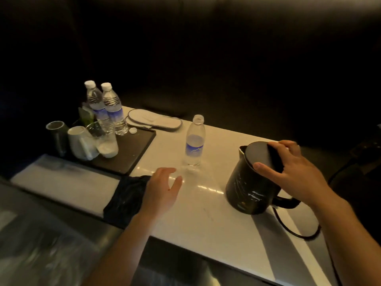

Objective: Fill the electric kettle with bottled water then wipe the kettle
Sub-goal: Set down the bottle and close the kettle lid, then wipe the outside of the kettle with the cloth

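Observation:
A black electric kettle point(245, 186) stands on the white counter point(206, 219) at the right, its lid down and its cord trailing toward me. My right hand point(288, 170) rests on the lid, thumb and fingers around its rim. An uncapped water bottle point(194, 141) stands upright in the middle, partly full. Its white cap point(132, 131) lies on the black tray point(132, 155). My left hand point(162, 188) hovers open just in front of the bottle, its edge over a dark cloth point(123, 197) that lies on the counter.
Two sealed water bottles point(107, 108), upturned mugs point(79, 141) and a glass point(104, 139) stand on the tray at the left. A pair of white slippers point(154, 120) lies behind the tray. The surroundings are dark.

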Motion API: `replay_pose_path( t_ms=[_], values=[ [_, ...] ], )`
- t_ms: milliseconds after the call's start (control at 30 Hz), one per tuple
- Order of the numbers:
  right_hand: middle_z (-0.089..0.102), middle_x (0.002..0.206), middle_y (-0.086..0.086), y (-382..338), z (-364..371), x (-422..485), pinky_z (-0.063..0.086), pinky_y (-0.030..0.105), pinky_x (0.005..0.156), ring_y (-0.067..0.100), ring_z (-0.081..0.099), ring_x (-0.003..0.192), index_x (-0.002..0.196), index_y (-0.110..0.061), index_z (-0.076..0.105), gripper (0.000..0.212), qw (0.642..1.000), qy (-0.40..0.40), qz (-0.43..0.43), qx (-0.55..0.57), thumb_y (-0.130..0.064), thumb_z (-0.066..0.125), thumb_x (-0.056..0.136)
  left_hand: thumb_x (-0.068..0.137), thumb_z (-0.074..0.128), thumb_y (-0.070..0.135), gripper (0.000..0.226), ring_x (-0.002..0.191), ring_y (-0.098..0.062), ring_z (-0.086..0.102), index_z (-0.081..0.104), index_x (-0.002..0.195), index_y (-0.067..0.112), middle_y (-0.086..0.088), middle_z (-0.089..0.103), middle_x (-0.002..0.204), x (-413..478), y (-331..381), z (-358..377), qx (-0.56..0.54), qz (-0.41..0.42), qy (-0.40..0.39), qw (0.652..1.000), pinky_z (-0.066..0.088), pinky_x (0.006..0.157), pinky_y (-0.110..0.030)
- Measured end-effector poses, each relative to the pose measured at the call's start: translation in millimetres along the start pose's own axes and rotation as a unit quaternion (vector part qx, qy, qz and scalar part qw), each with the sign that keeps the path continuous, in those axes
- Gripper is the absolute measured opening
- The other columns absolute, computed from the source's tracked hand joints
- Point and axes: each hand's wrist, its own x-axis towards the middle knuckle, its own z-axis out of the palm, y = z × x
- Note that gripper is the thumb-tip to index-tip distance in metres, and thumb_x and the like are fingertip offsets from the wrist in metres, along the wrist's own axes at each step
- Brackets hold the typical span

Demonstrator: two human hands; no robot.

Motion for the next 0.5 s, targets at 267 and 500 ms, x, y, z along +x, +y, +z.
replay_pose_path(
  t_ms=[267,500],
  values=[
    [0.037,0.146,0.006,-13,7,-5,0.05,0.042,0.069,0.036,0.061,0.104,0.146,-0.025,0.031,0.098,0.998,0.023,0.057,-0.019,-0.094,0.021,0.077,0.088,0.015,0.077,0.072,0.154,-0.031,0.003,0.012,0.154,0.05,-0.001,0.017,0.168,-26,-75,-35,0.356,-0.117,-0.105,0.921,0.007,0.113,-0.067],
    [0.039,0.14,0.008,-20,12,-13,0.043,0.037,0.064,0.038,0.06,0.104,0.144,-0.021,0.034,0.091,0.995,0.063,0.077,-0.02,-0.088,0.025,0.083,0.1,0.034,0.054,0.051,0.152,-0.033,0.02,0.037,0.15,0.044,-0.002,0.033,0.164,-22,-73,-23,0.336,-0.073,-0.056,0.937,0.021,0.117,-0.057]
  ],
)
